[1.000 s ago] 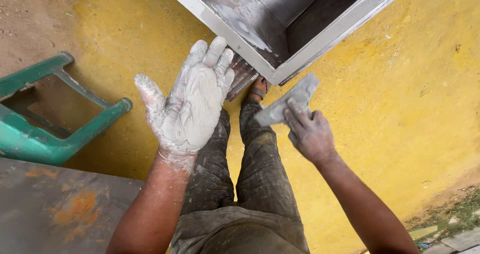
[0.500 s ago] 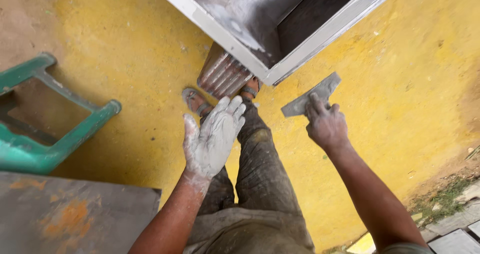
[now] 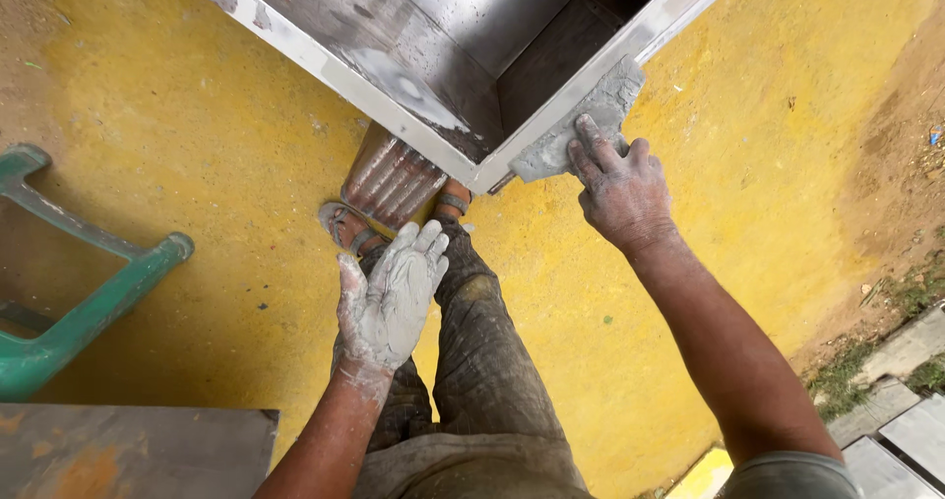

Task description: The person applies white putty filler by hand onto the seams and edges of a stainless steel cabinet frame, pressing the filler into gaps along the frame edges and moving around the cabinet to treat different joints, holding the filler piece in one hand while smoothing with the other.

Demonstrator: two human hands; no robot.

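While the right hand [image 3: 622,192] presses a grey putty blade [image 3: 581,125] flat against the right edge of the metal frame [image 3: 551,125], its fingers are closed on the blade, index finger stretched along it. Left hand [image 3: 389,297], caked in grey paste, hangs open and empty above the left thigh, fingers spread and slightly curled. Below lie the trousers [image 3: 482,361] and a sandalled foot [image 3: 349,228] on the yellow floor [image 3: 197,135]. A green stool [image 3: 89,302] stands at left; a grey slab [image 3: 128,455] fills the lower left corner.
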